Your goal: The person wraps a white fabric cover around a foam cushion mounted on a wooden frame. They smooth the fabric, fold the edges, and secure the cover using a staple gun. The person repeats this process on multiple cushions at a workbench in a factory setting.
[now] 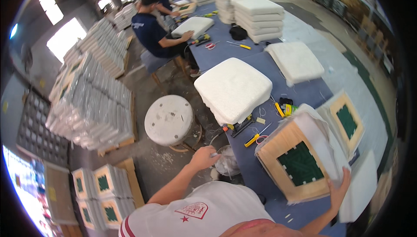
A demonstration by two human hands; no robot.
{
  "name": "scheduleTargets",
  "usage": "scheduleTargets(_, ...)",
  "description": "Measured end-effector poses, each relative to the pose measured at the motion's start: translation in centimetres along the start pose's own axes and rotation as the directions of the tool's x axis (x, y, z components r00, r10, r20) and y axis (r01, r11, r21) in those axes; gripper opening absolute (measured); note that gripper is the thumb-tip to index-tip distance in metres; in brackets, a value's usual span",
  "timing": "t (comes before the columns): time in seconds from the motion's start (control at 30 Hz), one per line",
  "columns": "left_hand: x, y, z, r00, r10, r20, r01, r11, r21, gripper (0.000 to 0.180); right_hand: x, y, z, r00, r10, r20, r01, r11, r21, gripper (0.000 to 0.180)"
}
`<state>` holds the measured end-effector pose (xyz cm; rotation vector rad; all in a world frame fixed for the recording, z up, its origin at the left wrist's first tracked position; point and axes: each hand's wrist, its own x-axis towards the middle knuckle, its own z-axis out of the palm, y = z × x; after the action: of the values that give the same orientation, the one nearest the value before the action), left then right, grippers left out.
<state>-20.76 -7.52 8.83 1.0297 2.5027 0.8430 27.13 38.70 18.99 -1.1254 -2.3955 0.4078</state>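
The left hand (203, 159) has its fingers curled around a small pale object (213, 154) beside the bench (249, 172). The right hand's (339, 193) fingers, partly open, contact the seat cushion (299, 161) lying wood-side up on the bench; grip cannot be determined.

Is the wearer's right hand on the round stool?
No, the right hand is at the edge of the wood-framed cushion, while the round stool stands over to the left.

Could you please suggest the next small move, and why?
Perhaps bring the left hand over to the wood-framed cushion: only the right hand is at its edge, by the white fabric, while the left is beside the table.
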Motion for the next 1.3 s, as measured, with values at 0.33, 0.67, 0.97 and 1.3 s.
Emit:
scheduleTargets(0.33, -1.7, -2.3, 4.6, 0.998, -0.033, 0.056, 0.037, 0.997, -0.065, 0.041, -5.1, 7.2, -3.8, 0.975, 0.196, -0.102, -0.170, 0.960, 0.223, 0.142)
scheduleTargets(0.67, -0.2, -6.0, 3.6, 0.970, 0.169, 0.174, -0.172, 0.985, 0.004, 0.034, -4.3, -7.9, 0.5, 0.884, 0.082, -0.460, 0.035, 0.970, 0.240, 0.092)
scheduleTargets(0.97, 0.0, -4.0, 1.4, 0.991, 0.098, 0.092, -0.073, 0.968, -0.239, 0.028, 6.8, -21.8, 0.3, 0.973, -0.190, -0.131, 0.226, 0.899, 0.374, 0.092)
scheduleTargets(1.3, -2.1, -6.1, 2.2, 0.986, -0.008, 0.168, 0.032, 0.990, -0.140, 0.035, 9.8, -31.8, 3.3, 0.978, -0.206, -0.017, 0.189, 0.861, 0.472, 0.099)
